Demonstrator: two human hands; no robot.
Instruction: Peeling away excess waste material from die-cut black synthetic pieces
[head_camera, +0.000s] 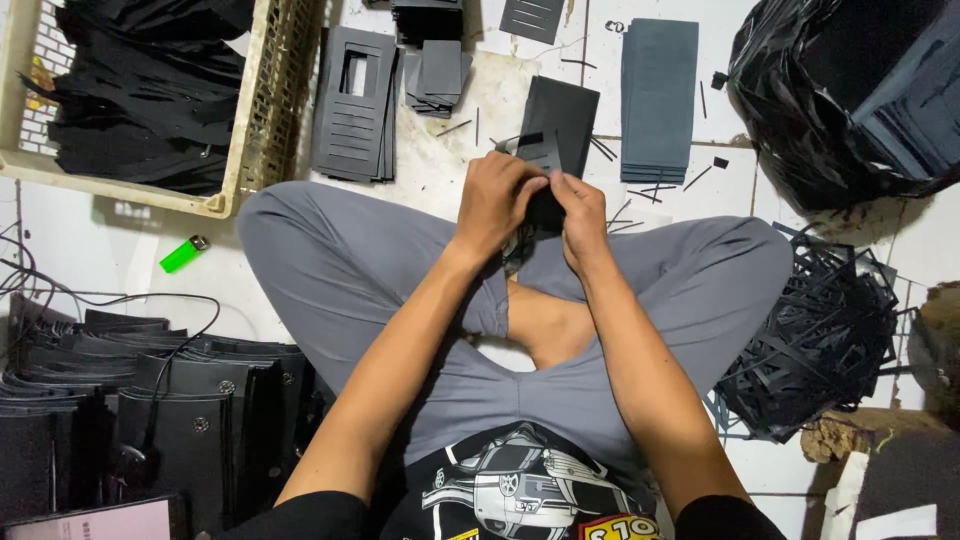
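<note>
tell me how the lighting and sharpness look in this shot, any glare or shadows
Head view: even overhead light; the hands, left hand and right hand, and the black cut piece they hold are sharp. Glare shows on the black plastic bag. A soft shadow lies under the plastic crate. Edges bow slightly from the wide lens.

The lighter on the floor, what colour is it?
The lighter is bright green, seen in the head view.

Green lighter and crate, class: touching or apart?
Apart. The head view shows bare white floor between the lighter and the crate.
</note>
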